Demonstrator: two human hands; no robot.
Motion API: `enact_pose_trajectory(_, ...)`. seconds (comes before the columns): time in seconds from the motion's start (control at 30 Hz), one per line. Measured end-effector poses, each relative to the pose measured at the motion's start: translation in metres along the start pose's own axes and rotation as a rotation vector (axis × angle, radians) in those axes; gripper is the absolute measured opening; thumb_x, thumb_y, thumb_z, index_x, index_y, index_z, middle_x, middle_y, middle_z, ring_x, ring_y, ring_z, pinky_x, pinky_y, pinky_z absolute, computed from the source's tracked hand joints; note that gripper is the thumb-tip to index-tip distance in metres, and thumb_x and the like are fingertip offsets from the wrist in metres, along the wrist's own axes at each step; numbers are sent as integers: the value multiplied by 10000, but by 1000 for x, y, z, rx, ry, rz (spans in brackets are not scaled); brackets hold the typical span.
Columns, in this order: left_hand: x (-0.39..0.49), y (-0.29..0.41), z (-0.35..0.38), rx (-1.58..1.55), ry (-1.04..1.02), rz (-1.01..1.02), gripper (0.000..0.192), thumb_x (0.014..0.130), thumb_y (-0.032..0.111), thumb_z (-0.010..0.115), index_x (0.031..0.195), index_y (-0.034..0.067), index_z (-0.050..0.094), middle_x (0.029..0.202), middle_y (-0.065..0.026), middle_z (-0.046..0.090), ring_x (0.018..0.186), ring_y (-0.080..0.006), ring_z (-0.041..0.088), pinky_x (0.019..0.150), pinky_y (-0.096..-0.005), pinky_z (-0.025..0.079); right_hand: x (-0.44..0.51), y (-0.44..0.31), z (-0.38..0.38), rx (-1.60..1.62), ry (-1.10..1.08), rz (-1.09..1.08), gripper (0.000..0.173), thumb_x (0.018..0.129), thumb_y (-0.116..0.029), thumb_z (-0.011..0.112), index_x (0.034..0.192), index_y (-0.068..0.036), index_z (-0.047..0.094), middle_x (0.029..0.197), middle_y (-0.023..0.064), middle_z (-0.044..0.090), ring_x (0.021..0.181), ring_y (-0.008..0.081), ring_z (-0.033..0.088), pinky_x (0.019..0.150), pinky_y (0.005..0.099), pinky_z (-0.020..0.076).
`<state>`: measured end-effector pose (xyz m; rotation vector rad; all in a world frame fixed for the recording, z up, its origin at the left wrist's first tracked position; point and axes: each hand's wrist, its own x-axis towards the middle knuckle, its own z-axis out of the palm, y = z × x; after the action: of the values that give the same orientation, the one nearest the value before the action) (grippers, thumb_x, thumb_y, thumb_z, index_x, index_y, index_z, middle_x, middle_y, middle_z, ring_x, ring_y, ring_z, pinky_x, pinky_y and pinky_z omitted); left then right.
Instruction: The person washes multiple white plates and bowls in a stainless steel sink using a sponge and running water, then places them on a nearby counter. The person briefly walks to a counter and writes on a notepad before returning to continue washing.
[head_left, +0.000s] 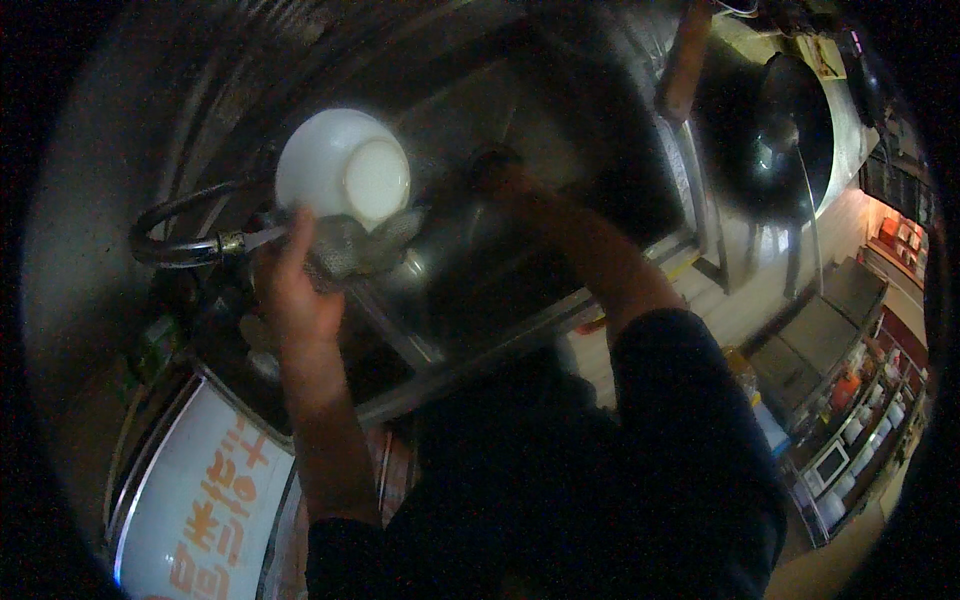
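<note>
My left hand (300, 281) is at the lower edge of a white bowl (330, 154), its thumb against the rim side. The bowl is tipped so that its round foot faces me. Just below the bowl, beside my fingers, is a grey textured item (360, 244), perhaps mesh or cloth; its kind is unclear. A curved metal faucet (176, 251) ends close to this hand. My right hand (499, 172) reaches down into the dark metal sink (525, 262). Shadow and blur hide its fingers and whatever they may touch.
A large dark wok (757, 150) sits on the right, with a wooden handle (684, 67) near it. A metal divider (394, 322) crosses the sink. At lower left stands a white panel with orange writing (217, 510). Shelves with containers (862, 442) are at far right.
</note>
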<state>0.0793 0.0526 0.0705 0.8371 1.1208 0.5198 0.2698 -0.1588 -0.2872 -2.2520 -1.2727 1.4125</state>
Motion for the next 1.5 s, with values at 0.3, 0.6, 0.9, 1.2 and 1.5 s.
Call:
enact_pose_trajectory(0.3,2,5,-12,-69,-40,0,449,868,139,747,1269,18,585,1189,-118,660,1057,-276,647,887,-455,545,2,-8,-16,-34,167,-125,365,910,-335,636,1209,-129,666,1167,117,675,1088,315,630,919,442,520)
enact_pose_trajectory(0.6,12,16,-13,3,-82,-33,538,851,201,781,1306,28,554,1295,-137,601,1173,-310,579,941,-515,498,-324,-20,-70,918,418,30,196,828,-52,726,1021,-51,692,993,38,697,935,178,657,841,319,539)
enact_pose_trajectory(0.9,24,22,1,-56,-166,-96,519,880,196,750,1320,-1,558,1283,-128,633,1154,-317,608,1006,-503,479,-453,-29,20,955,1030,625,182,890,-157,652,1013,-32,700,909,76,688,892,189,665,753,321,523)
enact_pose_trajectory(1.2,23,11,-16,-66,-42,-108,471,887,182,737,1303,25,581,1244,-122,654,1132,-302,623,965,-484,506,-270,-84,-49,318,638,221,268,836,-120,672,1089,-38,702,1028,174,727,946,342,704,813,421,560)
enact_pose_trajectory(1.5,-6,-5,-29,-10,-5,-27,409,931,140,672,1310,18,579,1242,-126,657,1115,-291,639,956,-482,523,-7,-11,72,-148,347,83,351,940,-258,528,1203,-47,625,1179,177,662,1054,362,656,856,493,552)
